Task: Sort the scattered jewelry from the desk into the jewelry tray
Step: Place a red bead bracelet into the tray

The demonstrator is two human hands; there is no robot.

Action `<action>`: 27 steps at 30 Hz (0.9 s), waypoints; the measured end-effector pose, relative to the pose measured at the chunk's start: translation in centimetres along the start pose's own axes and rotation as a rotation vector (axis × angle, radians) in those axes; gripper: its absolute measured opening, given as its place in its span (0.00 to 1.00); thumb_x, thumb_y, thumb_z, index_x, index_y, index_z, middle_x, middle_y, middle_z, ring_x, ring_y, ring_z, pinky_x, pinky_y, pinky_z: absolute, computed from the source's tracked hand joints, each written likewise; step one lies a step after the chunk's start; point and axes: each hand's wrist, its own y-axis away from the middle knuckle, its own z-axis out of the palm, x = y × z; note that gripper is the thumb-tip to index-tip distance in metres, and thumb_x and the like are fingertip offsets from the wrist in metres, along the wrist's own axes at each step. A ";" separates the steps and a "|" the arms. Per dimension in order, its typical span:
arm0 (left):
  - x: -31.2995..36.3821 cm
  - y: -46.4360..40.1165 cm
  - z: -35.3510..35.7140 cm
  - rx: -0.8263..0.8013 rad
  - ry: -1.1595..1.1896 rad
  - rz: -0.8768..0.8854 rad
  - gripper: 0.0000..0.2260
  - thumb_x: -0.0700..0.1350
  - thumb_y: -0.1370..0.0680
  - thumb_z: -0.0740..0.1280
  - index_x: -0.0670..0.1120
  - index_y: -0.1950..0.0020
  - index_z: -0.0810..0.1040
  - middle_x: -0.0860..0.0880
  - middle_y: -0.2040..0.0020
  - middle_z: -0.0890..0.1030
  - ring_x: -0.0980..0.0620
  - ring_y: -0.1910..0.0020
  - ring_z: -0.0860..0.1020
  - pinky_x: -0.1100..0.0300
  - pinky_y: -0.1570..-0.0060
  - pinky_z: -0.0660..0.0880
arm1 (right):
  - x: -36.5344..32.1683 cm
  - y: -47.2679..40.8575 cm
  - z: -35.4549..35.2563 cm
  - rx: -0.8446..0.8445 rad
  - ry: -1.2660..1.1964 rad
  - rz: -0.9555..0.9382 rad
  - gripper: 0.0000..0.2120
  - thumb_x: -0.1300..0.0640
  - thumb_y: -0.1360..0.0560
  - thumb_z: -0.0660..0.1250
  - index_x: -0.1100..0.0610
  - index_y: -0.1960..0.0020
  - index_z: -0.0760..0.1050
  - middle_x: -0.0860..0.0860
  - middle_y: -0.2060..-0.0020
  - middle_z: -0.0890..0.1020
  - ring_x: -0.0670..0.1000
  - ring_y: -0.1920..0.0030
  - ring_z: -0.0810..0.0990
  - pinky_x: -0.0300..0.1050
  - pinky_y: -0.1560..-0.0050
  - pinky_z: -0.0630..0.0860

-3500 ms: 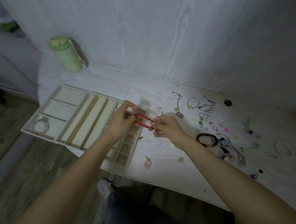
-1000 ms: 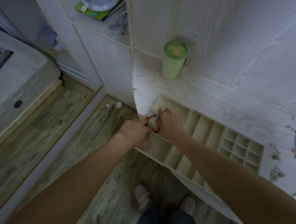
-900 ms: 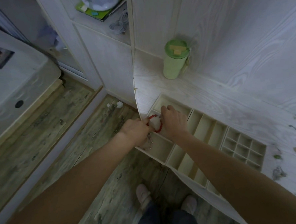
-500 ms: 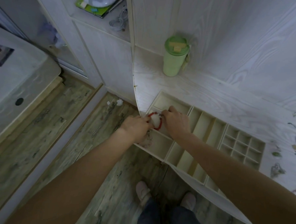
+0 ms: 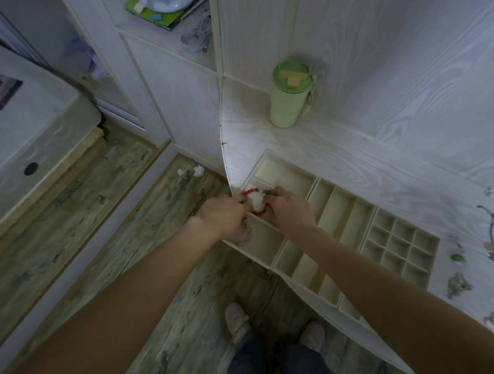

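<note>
The cream jewelry tray [image 5: 345,193] lies on the white desk [image 5: 353,155], its near side overhanging the desk edge. Both of my hands meet over its left-end compartments. A red bead bracelet [image 5: 251,191] sits looped round a small white cushion [image 5: 256,202] there. My left hand [image 5: 221,215] pinches the bracelet from the left and my right hand [image 5: 291,210] pinches it from the right. A silver bracelet [image 5: 245,236] lies in the nearest left compartment, partly under my left hand. Loose jewelry remains on the desk at far right, including a dark necklace [image 5: 492,231] and a green bead [image 5: 457,257].
A green lidded cup [image 5: 288,99] stands at the back of the desk by the wall. The desk's left edge drops to a wooden floor, where my feet [image 5: 237,319] show. A white cabinet and shelf stand at the upper left.
My hands have carried the red bracelet from the middle of the desk to the tray's left end. Over the last second they stayed there, working it round the white cushion.
</note>
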 end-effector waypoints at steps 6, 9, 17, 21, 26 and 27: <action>0.2 -0.3 0.3 0.036 0.038 -0.004 0.22 0.51 0.22 0.60 0.56 0.28 0.65 0.55 0.30 0.66 0.50 0.36 0.71 0.58 0.56 0.70 | -0.5 -0.6 -0.7 -0.041 -0.050 -0.024 0.14 0.54 0.20 0.59 0.56 0.38 0.76 0.51 0.38 0.73 0.53 0.44 0.77 0.45 0.53 0.73; 0.0 -0.4 0.4 0.037 0.058 -0.014 0.22 0.51 0.23 0.61 0.55 0.28 0.66 0.54 0.31 0.66 0.50 0.36 0.70 0.56 0.51 0.73 | -0.3 -0.5 -0.9 -0.020 -0.082 -0.015 0.14 0.54 0.20 0.58 0.55 0.37 0.75 0.51 0.39 0.73 0.54 0.45 0.76 0.44 0.57 0.71; 0.6 -0.8 0.0 0.024 0.079 -0.006 0.26 0.47 0.21 0.60 0.59 0.25 0.57 0.54 0.22 0.46 0.49 0.26 0.59 0.56 0.39 0.68 | 1.2 -0.9 -1.1 0.050 -0.076 0.191 0.15 0.63 0.22 0.59 0.59 0.36 0.70 0.56 0.41 0.73 0.56 0.40 0.71 0.47 0.47 0.71; 1.2 -1.5 0.0 -0.022 0.021 -0.045 0.28 0.48 0.22 0.60 0.59 0.24 0.53 0.53 0.22 0.43 0.49 0.25 0.56 0.53 0.38 0.67 | 1.1 -1.3 -1.2 0.011 -0.036 0.182 0.13 0.66 0.23 0.59 0.60 0.40 0.72 0.57 0.45 0.74 0.57 0.43 0.72 0.47 0.56 0.69; 1.7 -1.5 0.0 -0.004 0.036 -0.061 0.28 0.47 0.21 0.59 0.60 0.24 0.52 0.54 0.22 0.44 0.50 0.25 0.56 0.53 0.39 0.68 | 0.9 -1.3 -1.3 0.003 0.041 0.149 0.12 0.67 0.23 0.59 0.59 0.41 0.71 0.57 0.46 0.74 0.58 0.44 0.74 0.47 0.58 0.67; 1.8 -1.5 0.0 -0.004 0.045 -0.057 0.28 0.47 0.21 0.60 0.60 0.24 0.52 0.54 0.22 0.44 0.50 0.25 0.56 0.53 0.39 0.68 | 0.9 -1.2 -1.3 0.006 0.044 0.147 0.12 0.67 0.24 0.59 0.59 0.41 0.71 0.57 0.46 0.74 0.58 0.43 0.74 0.47 0.58 0.68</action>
